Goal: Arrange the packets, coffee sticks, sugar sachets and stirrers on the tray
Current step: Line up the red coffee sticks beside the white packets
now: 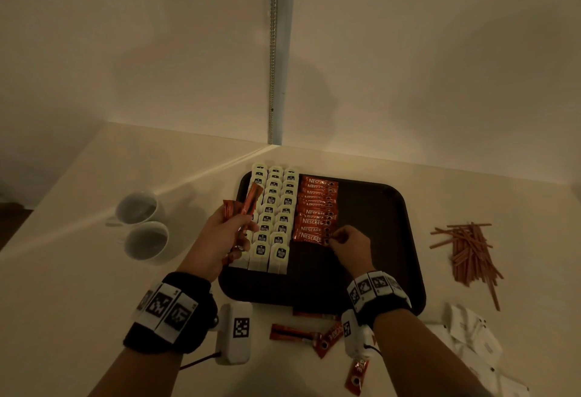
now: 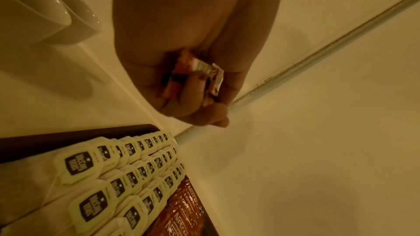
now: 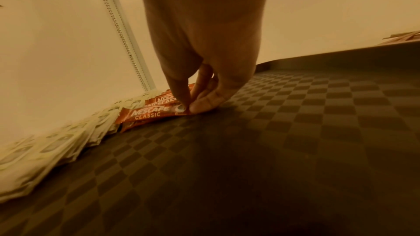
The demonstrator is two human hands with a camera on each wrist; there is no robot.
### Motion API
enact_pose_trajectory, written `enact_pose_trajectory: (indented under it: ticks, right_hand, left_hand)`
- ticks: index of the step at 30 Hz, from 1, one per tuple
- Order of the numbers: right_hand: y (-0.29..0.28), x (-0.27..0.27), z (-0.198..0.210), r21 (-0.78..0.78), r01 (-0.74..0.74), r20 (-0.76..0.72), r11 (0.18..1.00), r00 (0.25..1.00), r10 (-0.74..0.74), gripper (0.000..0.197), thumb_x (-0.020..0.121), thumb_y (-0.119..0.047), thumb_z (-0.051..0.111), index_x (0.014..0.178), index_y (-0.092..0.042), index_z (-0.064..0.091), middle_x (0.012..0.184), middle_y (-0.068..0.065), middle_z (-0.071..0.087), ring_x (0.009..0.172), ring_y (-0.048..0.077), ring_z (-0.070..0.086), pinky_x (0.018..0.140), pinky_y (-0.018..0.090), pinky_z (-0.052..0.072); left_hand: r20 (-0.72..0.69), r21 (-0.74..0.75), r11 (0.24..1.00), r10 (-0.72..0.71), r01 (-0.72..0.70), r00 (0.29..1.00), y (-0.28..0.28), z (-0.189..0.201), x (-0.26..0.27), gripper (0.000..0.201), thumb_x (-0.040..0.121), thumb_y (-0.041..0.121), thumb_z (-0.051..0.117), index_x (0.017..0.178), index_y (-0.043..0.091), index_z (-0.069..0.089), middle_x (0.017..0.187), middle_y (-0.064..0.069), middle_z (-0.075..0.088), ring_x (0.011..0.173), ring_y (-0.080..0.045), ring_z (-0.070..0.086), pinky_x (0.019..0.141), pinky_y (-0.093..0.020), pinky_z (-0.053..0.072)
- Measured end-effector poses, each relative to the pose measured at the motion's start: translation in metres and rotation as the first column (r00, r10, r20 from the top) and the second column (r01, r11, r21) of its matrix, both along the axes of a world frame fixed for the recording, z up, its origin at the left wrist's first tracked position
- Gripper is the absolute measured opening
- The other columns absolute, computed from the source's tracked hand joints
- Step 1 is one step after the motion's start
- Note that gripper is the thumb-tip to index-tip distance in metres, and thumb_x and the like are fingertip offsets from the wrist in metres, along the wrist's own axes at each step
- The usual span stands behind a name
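A dark tray (image 1: 386, 239) holds three rows of cream packets (image 1: 273, 217) at its left and a column of red coffee sticks (image 1: 316, 208) beside them. My left hand (image 1: 224, 233) grips a bunch of coffee sticks (image 1: 248, 202) above the tray's left edge; their ends (image 2: 195, 76) show inside the fist. My right hand (image 1: 347, 244) pinches the right end of the nearest coffee stick (image 3: 154, 113), which lies on the tray floor (image 3: 272, 132) at the front of the column.
Two white cups (image 1: 141, 224) stand left of the tray. A heap of brown stirrers (image 1: 468, 250) lies to the right and white sachets (image 1: 471, 340) at the front right. Loose coffee sticks (image 1: 301, 333) lie before the tray. Walls meet behind.
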State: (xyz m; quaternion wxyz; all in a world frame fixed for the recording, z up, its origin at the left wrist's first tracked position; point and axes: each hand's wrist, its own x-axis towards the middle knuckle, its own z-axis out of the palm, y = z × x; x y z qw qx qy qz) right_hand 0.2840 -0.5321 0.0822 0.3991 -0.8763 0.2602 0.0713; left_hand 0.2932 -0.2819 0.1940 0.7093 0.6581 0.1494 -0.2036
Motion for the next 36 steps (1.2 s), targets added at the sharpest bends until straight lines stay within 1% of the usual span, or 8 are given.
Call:
enact_pose_trajectory:
  ticks: [7,13,15,19,22,25,33,36]
  right_hand:
    - [0.0,0.001,-0.001,0.039,0.054,-0.009,0.998,0.999,-0.054,0.015,0.083,-0.015,0.068,0.092,-0.017,0.056,0.098,0.003,0.061,0.085,0.014,0.063,0.078,0.03,0.055]
    - [0.002,0.004,0.03,0.069,0.056,0.119,0.996,0.991,-0.065,0.011,0.088,-0.022,0.063,0.093,-0.016,0.055,0.096,0.0,0.06,0.079,0.008,0.058,0.07,0.021,0.051]
    - [0.012,0.008,0.053,0.191,-0.004,0.225,0.982,0.974,-0.039,0.008,0.092,-0.027,0.057,0.095,-0.019,0.056,0.096,-0.001,0.061,0.083,0.011,0.061,0.075,0.025,0.053]
    - [0.04,0.009,0.097,0.501,-0.312,0.377,0.807,0.918,0.121,0.018,0.093,-0.023,0.053,0.109,-0.016,0.06,0.099,0.005,0.064,0.084,0.017,0.065,0.075,0.028,0.056]
    - [0.051,0.008,0.112,0.524,-0.365,0.447,0.77,0.887,0.116,0.013,0.09,-0.006,0.056,0.1,-0.011,0.063,0.092,0.011,0.064,0.075,0.01,0.064,0.07,0.022,0.054]
    - [0.052,0.004,0.118,0.539,-0.361,0.479,0.761,0.875,0.075,0.011,0.089,-0.003,0.056,0.097,-0.008,0.062,0.095,0.017,0.064,0.075,0.012,0.064,0.072,0.021,0.053]
    - [0.061,-0.006,0.141,0.467,-0.45,0.584,0.761,0.803,0.116,0.015,0.086,0.001,0.06,0.094,-0.009,0.068,0.089,0.012,0.068,0.076,0.014,0.066,0.072,0.021,0.055]
    - [0.063,-0.009,0.148,0.449,-0.431,0.592,0.783,0.8,0.1,0.01,0.083,-0.006,0.066,0.092,-0.01,0.068,0.088,0.009,0.069,0.073,0.013,0.065,0.066,0.021,0.055]
  left_hand:
    - [0.132,0.096,0.992,-0.093,0.081,0.987,-0.002,-0.004,-0.003,0.019,0.087,0.0,0.061,0.092,0.019,0.06,0.066,0.001,0.049,0.049,-0.009,0.039,0.038,-0.018,0.029]
    - [0.352,0.342,0.937,-0.199,0.073,0.915,-0.011,0.002,0.0,0.025,0.082,-0.001,0.067,0.084,0.023,0.07,0.086,-0.009,0.07,0.073,-0.02,0.062,0.061,-0.017,0.046]
    - [0.39,0.387,0.917,-0.259,0.098,0.884,-0.013,0.003,0.003,0.028,0.081,-0.002,0.067,0.082,0.026,0.069,0.08,0.001,0.067,0.061,0.002,0.058,0.06,-0.018,0.042]
    - [0.418,0.406,0.901,-0.334,0.155,0.845,-0.019,0.01,0.005,0.031,0.079,-0.001,0.07,0.081,0.03,0.07,0.074,0.007,0.062,0.05,0.005,0.051,0.057,-0.012,0.038]
    - [0.436,0.288,0.95,-0.244,0.122,0.866,-0.022,0.017,0.003,0.026,0.079,0.003,0.073,0.094,0.024,0.07,0.071,0.011,0.066,0.054,0.005,0.057,0.058,-0.009,0.043]
    - [0.449,0.235,0.972,-0.108,-0.001,0.887,-0.018,0.021,0.002,0.023,0.081,0.009,0.073,0.102,0.019,0.071,0.076,0.003,0.071,0.048,-0.004,0.054,0.055,-0.023,0.05]
    - [0.436,0.161,0.985,-0.017,-0.059,0.9,-0.022,0.032,-0.004,0.008,0.078,0.019,0.076,0.085,0.018,0.072,0.074,-0.01,0.071,0.046,-0.02,0.059,0.059,-0.046,0.053]
    - [0.465,0.178,0.981,-0.011,-0.081,0.885,-0.025,0.036,-0.005,0.004,0.08,0.019,0.074,0.077,0.019,0.072,0.072,-0.008,0.071,0.043,-0.016,0.058,0.058,-0.039,0.054]
